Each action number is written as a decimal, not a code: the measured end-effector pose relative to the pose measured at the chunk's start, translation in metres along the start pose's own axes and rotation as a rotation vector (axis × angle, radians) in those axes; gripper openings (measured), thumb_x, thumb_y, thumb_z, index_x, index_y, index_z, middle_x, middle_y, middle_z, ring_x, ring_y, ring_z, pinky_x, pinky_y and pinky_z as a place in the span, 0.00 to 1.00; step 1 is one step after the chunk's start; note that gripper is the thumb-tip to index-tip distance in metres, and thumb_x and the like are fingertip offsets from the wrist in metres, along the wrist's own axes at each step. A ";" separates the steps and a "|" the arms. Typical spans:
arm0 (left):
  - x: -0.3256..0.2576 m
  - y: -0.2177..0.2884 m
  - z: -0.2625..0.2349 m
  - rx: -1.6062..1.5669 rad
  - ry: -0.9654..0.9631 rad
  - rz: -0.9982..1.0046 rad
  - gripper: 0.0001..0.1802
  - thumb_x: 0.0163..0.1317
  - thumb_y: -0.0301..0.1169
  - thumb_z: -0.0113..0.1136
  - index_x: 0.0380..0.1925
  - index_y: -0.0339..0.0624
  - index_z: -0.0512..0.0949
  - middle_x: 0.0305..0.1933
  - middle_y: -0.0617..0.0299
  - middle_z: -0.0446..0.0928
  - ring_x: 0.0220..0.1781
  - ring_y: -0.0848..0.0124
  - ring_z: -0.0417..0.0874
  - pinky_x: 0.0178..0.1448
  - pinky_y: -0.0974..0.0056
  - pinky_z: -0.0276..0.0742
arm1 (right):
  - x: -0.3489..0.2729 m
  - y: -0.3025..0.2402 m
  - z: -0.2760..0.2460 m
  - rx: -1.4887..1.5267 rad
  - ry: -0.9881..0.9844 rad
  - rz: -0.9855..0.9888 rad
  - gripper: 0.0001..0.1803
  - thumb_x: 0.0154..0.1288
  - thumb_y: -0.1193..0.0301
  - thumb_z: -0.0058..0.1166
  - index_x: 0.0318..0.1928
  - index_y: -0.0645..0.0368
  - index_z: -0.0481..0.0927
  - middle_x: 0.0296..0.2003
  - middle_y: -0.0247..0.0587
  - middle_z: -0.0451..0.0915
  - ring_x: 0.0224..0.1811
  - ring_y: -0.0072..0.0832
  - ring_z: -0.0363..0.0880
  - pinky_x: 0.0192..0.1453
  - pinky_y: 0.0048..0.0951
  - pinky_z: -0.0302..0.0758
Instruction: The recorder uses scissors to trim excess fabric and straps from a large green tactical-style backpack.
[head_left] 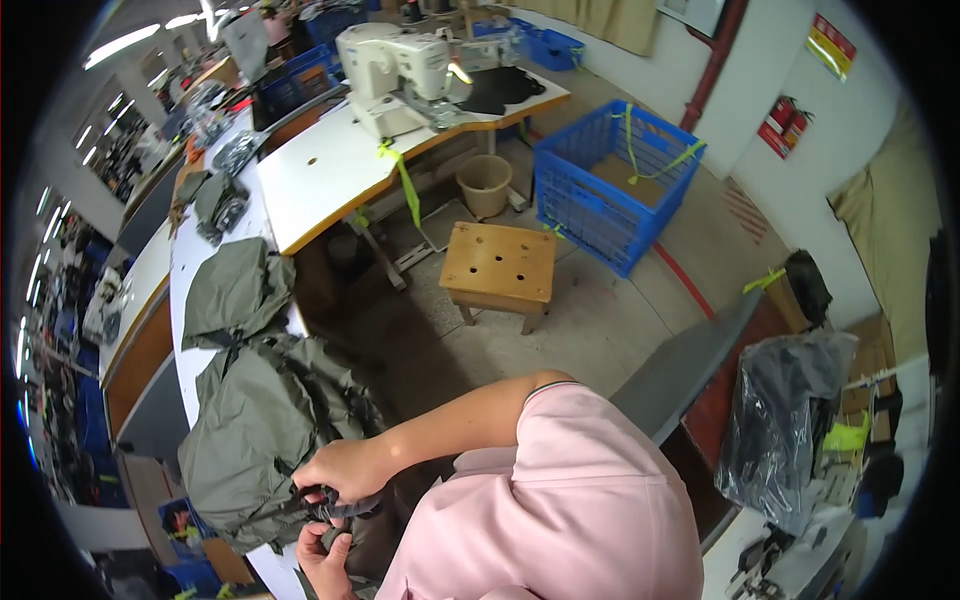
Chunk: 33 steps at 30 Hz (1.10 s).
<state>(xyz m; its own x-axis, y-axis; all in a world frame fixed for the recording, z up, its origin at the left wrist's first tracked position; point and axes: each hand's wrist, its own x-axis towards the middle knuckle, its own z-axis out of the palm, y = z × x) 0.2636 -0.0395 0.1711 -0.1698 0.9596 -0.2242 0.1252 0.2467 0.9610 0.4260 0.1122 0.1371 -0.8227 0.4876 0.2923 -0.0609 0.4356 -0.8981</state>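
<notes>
A large olive-green fabric piece (pixel 250 440), seemingly a garment or cover, lies bunched over the white table's near end and hangs toward my body. My right hand (pixel 345 472) is closed at its near edge, its fingers curled round a dark, strap-like piece (pixel 355 507). Whether a small tool is also in that grip, I cannot tell. Just below, my left hand (pixel 325 562) pinches a small fold of the olive fabric between thumb and fingers. The two hands are close together, and the dark strap passes between them.
More olive fabric (pixel 235 290) lies farther along the narrow white table (pixel 190 270). Ahead stand a white sewing machine (pixel 395 70), a wooden stool (pixel 498 265), a beige bin (pixel 484 187) and a blue crate (pixel 610 190). A dark plastic bag (pixel 780 420) rests at right.
</notes>
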 end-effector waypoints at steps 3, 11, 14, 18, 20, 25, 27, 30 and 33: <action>0.010 -0.002 0.001 0.084 -0.026 -0.021 0.10 0.53 0.19 0.65 0.35 0.39 0.77 0.34 0.69 0.76 0.35 0.79 0.72 0.40 0.73 0.69 | -0.006 -0.002 0.002 -0.032 -0.090 -0.056 0.14 0.50 0.72 0.61 0.38 0.61 0.76 0.33 0.46 0.81 0.38 0.48 0.81 0.40 0.42 0.73; 0.037 -0.013 0.013 0.021 -0.312 0.061 0.12 0.53 0.24 0.70 0.35 0.37 0.78 0.35 0.69 0.77 0.39 0.80 0.74 0.45 0.72 0.71 | -0.029 0.001 -0.017 0.441 0.055 0.143 0.10 0.58 0.76 0.66 0.33 0.60 0.74 0.29 0.33 0.78 0.33 0.19 0.75 0.38 0.25 0.74; 0.027 -0.017 0.008 -0.197 -0.289 -0.165 0.10 0.56 0.23 0.69 0.38 0.38 0.80 0.37 0.70 0.79 0.38 0.82 0.76 0.44 0.74 0.73 | -0.023 -0.003 -0.035 0.629 0.034 0.392 0.11 0.58 0.75 0.66 0.31 0.58 0.74 0.28 0.31 0.77 0.30 0.15 0.72 0.34 0.20 0.70; 0.003 -0.028 0.002 -0.420 -0.205 -0.213 0.11 0.58 0.22 0.69 0.40 0.39 0.80 0.38 0.70 0.80 0.40 0.82 0.79 0.47 0.74 0.75 | -0.025 -0.011 -0.048 0.012 -0.033 0.262 0.13 0.53 0.73 0.69 0.31 0.58 0.75 0.26 0.32 0.77 0.27 0.22 0.77 0.32 0.26 0.70; -0.002 -0.029 -0.001 -0.448 -0.172 -0.215 0.11 0.58 0.23 0.69 0.40 0.39 0.80 0.38 0.70 0.80 0.40 0.82 0.79 0.47 0.74 0.75 | -0.024 -0.020 -0.060 -0.292 -0.148 0.090 0.13 0.52 0.71 0.69 0.32 0.58 0.76 0.26 0.35 0.78 0.27 0.27 0.77 0.33 0.29 0.70; -0.010 -0.036 -0.004 -0.476 -0.129 -0.179 0.11 0.58 0.23 0.68 0.41 0.39 0.80 0.39 0.70 0.80 0.40 0.82 0.78 0.47 0.75 0.74 | -0.019 -0.033 -0.075 -0.809 -0.263 -0.190 0.15 0.47 0.66 0.68 0.32 0.57 0.76 0.25 0.39 0.77 0.29 0.40 0.76 0.34 0.37 0.69; -0.010 -0.036 -0.005 -0.468 -0.108 -0.168 0.11 0.58 0.23 0.68 0.41 0.39 0.80 0.39 0.70 0.80 0.40 0.83 0.78 0.47 0.75 0.74 | -0.013 -0.040 -0.077 -0.935 -0.268 -0.199 0.15 0.41 0.70 0.69 0.29 0.58 0.76 0.24 0.39 0.75 0.28 0.39 0.74 0.32 0.37 0.66; -0.010 -0.035 -0.005 -0.465 -0.094 -0.148 0.11 0.58 0.23 0.68 0.41 0.39 0.80 0.39 0.70 0.79 0.40 0.83 0.77 0.46 0.75 0.73 | -0.006 -0.047 -0.076 -0.979 -0.292 -0.218 0.14 0.43 0.69 0.68 0.28 0.57 0.75 0.24 0.38 0.74 0.28 0.38 0.74 0.33 0.37 0.65; -0.009 -0.034 -0.005 -0.462 -0.094 -0.129 0.11 0.59 0.22 0.67 0.41 0.38 0.80 0.38 0.70 0.79 0.39 0.83 0.76 0.45 0.74 0.73 | -0.002 -0.052 -0.075 -1.013 -0.309 -0.236 0.14 0.44 0.69 0.68 0.28 0.56 0.75 0.24 0.37 0.74 0.28 0.37 0.74 0.33 0.36 0.65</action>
<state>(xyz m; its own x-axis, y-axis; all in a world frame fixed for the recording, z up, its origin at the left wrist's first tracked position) 0.2560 -0.0570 0.1408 -0.0636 0.9385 -0.3394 -0.3419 0.2990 0.8909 0.4727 0.1453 0.2081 -0.9668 0.1594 0.1999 0.1417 0.9848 -0.1002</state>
